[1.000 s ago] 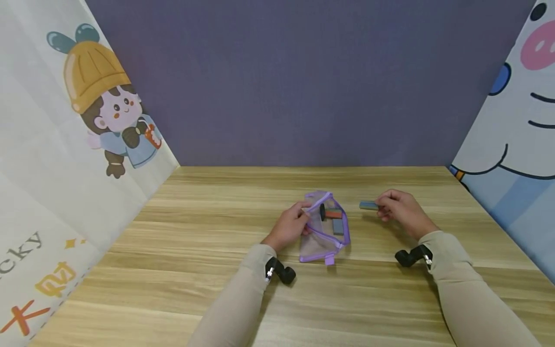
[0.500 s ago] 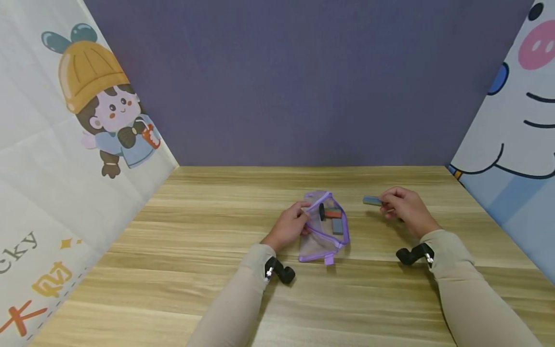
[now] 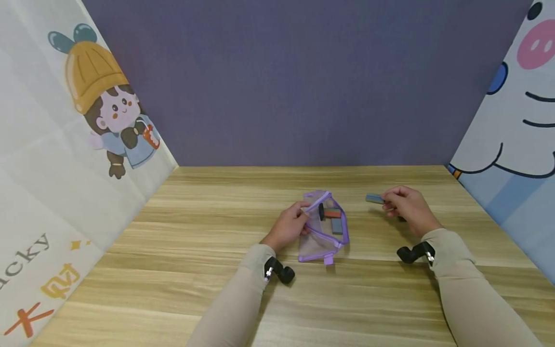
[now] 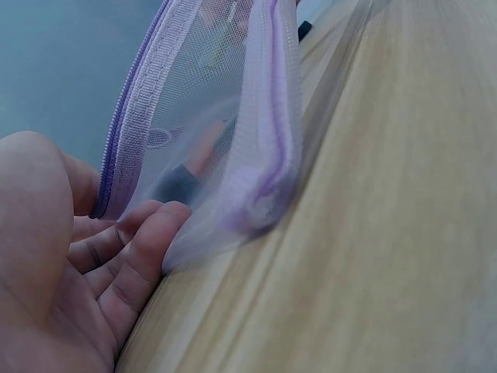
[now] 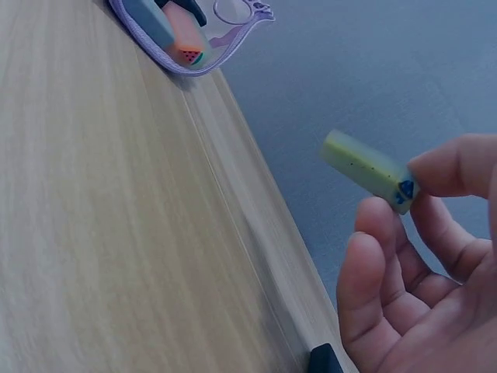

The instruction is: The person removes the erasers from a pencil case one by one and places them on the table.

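Note:
A purple-edged mesh zipper pouch (image 3: 318, 248) lies on the table with its mouth spread. My left hand (image 3: 288, 225) grips its near-left edge, thumb at the zipper (image 4: 120, 148) and fingers curled against the mesh. Through the pouch show an orange block (image 3: 332, 213), a blue-grey block (image 3: 337, 226) and a black piece (image 3: 321, 212). To the right of the pouch, my right hand (image 3: 405, 206) pinches one end of a small bar-shaped eraser (image 5: 365, 171) between thumb and fingers. It is yellow-green with a blue print near the pinched end and points toward the pouch.
A small black object (image 5: 324, 359) sits on the table under the right hand, mostly covered by it in the head view. The wooden table (image 3: 217, 231) meets a dark blue-grey panel (image 3: 303, 86) at the back. Printed cartoon sheets stand left and right.
My right hand has moved slightly right and away from me, carrying the eraser farther from the pouch. The left hand and the pouch have stayed almost still.

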A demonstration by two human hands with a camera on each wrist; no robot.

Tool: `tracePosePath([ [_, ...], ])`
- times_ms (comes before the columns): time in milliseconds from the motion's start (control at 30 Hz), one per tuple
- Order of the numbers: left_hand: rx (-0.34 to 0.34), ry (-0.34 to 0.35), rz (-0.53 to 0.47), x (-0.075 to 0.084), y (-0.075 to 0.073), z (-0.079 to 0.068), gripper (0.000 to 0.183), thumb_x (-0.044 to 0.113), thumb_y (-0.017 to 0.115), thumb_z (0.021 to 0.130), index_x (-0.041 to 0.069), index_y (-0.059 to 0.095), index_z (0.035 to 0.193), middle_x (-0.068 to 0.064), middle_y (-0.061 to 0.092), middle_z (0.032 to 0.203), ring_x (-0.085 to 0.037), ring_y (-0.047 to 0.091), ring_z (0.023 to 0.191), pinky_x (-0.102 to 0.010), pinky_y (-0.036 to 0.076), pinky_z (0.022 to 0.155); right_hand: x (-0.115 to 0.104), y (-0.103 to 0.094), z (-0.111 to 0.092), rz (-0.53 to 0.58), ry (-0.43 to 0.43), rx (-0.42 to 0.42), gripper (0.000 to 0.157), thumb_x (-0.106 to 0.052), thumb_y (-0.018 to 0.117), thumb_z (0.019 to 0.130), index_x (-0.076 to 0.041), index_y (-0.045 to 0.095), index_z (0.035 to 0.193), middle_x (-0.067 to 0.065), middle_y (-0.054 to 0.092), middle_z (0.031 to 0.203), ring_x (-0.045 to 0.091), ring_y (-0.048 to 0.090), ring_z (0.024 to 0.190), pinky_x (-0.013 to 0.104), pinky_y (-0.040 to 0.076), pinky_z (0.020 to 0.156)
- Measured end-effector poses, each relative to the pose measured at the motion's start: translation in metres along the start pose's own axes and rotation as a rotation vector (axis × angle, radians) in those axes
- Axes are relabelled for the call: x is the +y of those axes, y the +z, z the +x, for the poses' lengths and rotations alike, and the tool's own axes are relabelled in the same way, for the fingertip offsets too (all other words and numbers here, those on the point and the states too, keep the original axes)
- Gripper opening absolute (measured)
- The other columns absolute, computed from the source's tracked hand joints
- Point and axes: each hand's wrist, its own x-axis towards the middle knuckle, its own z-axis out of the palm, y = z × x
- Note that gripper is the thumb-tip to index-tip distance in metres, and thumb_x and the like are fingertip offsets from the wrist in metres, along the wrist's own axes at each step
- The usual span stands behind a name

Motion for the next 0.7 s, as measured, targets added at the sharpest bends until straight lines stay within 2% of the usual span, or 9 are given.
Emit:
tracePosePath([
  [200, -0.004, -0.007, 0.007, 0.000, 0.000, 0.000, 0.036, 0.014, 0.052, 0.104, 0.009, 0.055, 0.139, -0.007, 0.063, 0.086, -0.016, 0.066, 0.071, -0.029, 0.059, 0.066, -0.001, -0.002, -0.002, -0.019, 0.006, 0.002, 0.038, -0.026, 0.058, 0.103, 0.007, 0.056, 0.122, 0.000, 0.068, 0.089, 0.010, 0.066, 0.080, 0.030, 0.058, 0.069],
  [700, 0.083, -0.036, 0.024, 0.002, 0.015, 0.047, 0.036, 0.014, 0.052, 0.104, 0.008, 0.055, 0.139, -0.007, 0.063, 0.086, -0.016, 0.065, 0.071, -0.030, 0.058, 0.066, 0.015, -0.027, 0.072, -0.113, -0.007, -0.033, 0.031, -0.026, 0.060, 0.100, 0.003, 0.060, 0.113, 0.003, 0.069, 0.086, 0.011, 0.065, 0.074, 0.030, 0.057, 0.064],
])
